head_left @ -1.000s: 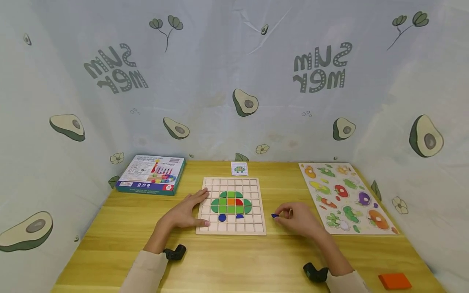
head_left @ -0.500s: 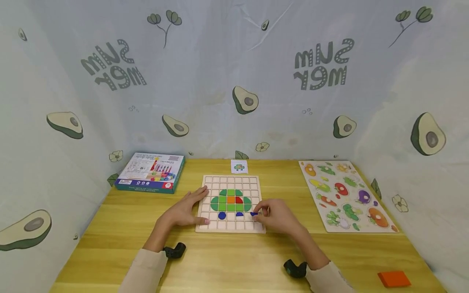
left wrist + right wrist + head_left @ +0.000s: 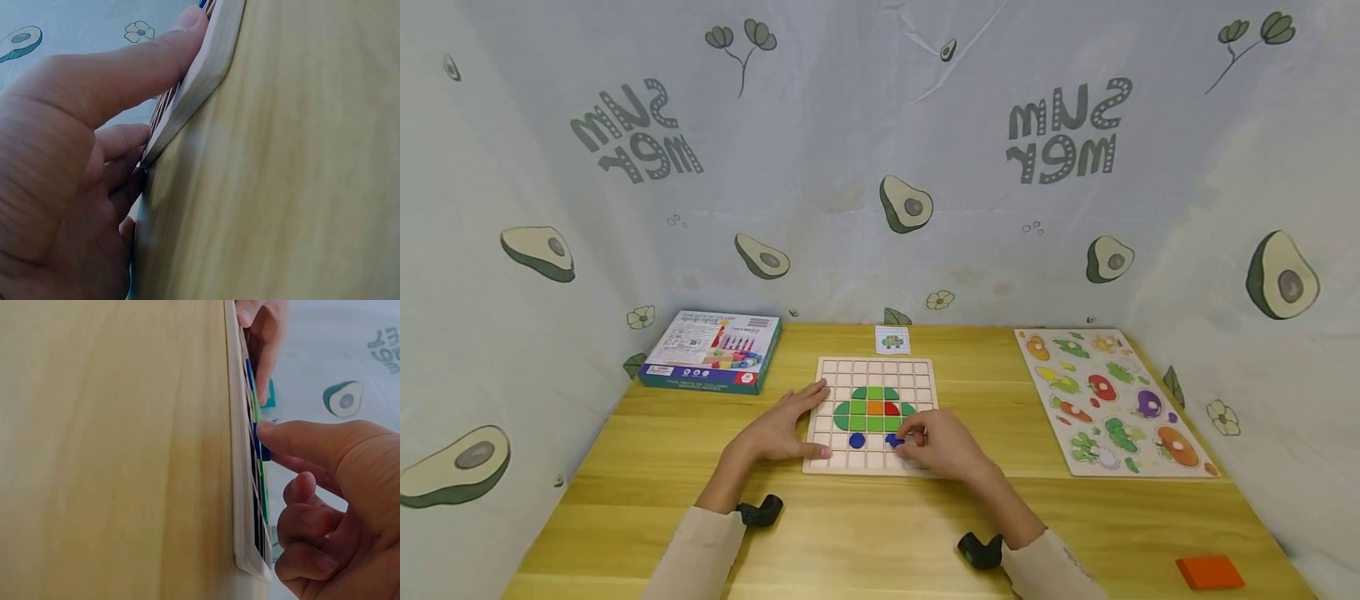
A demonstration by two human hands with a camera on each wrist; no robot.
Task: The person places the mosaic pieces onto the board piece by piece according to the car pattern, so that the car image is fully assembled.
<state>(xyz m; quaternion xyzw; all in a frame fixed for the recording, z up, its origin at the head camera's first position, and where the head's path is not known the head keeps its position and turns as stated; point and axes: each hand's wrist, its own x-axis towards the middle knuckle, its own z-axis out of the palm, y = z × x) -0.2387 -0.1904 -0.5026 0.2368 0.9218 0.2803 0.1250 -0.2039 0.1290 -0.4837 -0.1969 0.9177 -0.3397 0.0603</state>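
Observation:
A wooden grid board (image 3: 838, 462) lies on the table, bearing a car-like pattern of green, orange and red tiles (image 3: 875, 408). My left hand (image 3: 777, 429) rests along the board's left edge, its thumb on the lower left and its fingers on the upper left. Between thumb and index finger, my right hand (image 3: 942, 443) pinches a small blue tile (image 3: 267, 452) over the lower row of the grid, where another blue tile lies. Fingers partly hide that spot. A blue round shape (image 3: 857, 440) sits in the same row further left.
Behind the board lies a small pattern card (image 3: 892, 340). A boxed toy set (image 3: 711, 352) is at the back left. To the right lies a vegetable puzzle board (image 3: 1138, 462), and an orange block (image 3: 1210, 572) is near the front right corner.
My right hand has carried the blue tile leftward from the table beside the board to the lower row of the grid. My left hand has stayed on the board's edge.

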